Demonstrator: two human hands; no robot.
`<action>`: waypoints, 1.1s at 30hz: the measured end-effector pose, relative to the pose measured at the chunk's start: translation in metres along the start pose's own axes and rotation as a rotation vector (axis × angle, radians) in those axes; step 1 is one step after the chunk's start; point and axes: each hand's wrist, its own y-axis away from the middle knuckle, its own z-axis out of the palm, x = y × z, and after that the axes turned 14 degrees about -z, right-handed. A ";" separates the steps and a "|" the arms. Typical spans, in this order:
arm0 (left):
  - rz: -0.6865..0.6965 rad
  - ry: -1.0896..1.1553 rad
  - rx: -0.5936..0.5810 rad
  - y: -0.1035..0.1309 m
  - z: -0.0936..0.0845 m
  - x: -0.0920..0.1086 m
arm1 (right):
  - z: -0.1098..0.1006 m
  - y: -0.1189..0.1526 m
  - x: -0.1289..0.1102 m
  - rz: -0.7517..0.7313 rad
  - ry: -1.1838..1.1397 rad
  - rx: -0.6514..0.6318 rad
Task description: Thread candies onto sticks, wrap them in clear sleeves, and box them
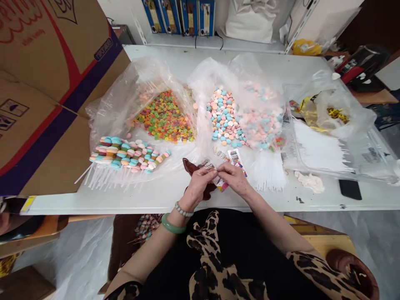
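Near the table's front edge, my left hand (200, 181) and my right hand (233, 177) meet, fingers closed in a pinch on a small printed label (221, 183) with a colourful edge. Fine detail between the fingertips is hidden. Under the hands lies a dark brown cloth (189, 166). Another printed label (236, 159) is just beyond my right hand. Left of my hands, skewers of pastel candies (131, 155) lie in a stack, their white sticks pointing forward. Bundled white sticks (269, 171) rest to the right.
Clear plastic bags hold ring candies (165, 118) and pastel round candies (223, 114). A large cardboard box (62, 91) stands at the left. On the right are a clear tray (365, 168) with white sticks, a crumpled tissue (310, 182) and a black phone (350, 189).
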 end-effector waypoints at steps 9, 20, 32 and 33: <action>0.062 0.350 0.164 0.004 -0.038 0.014 | 0.073 -0.024 0.005 0.166 -0.308 -0.030; 0.233 0.542 0.243 0.006 -0.058 0.023 | 0.108 -0.040 -0.015 0.189 -0.346 -0.111; 0.252 0.633 0.359 0.012 -0.105 0.041 | 0.126 -0.046 -0.013 0.247 -0.252 -0.207; 0.268 0.651 0.365 0.011 -0.105 0.041 | 0.128 -0.047 -0.012 0.212 -0.261 -0.227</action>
